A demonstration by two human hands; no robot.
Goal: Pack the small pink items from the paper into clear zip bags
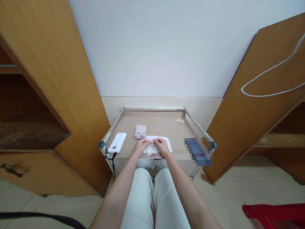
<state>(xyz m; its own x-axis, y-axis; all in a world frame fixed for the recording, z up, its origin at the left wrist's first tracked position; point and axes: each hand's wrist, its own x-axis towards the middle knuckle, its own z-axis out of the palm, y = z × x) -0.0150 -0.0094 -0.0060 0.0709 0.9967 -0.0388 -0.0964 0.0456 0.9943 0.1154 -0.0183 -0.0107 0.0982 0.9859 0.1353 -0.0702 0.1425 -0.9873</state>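
Observation:
Near the front of the low table, my left hand (141, 147) pinches the top of a small clear plastic bag (152, 150) from one side. On the other side, my right hand (162, 147) has its fingers closed on the same bag's upper edge. Small pinkish-red pieces show along the bottom of the bag. Under it lies a white sheet (168, 143), partly covered by my hands. A stack of similar clear bags (140, 131) with pink-red contents sits just beyond my left hand.
A white power bank (117, 142) with a black cable lies at the table's left. A small tan paper piece (180, 121) rests at the back right. A blurred-out blue item (197, 151) lies front right. Metal rails (154, 109) edge the table; wooden cabinets (78, 105) flank it.

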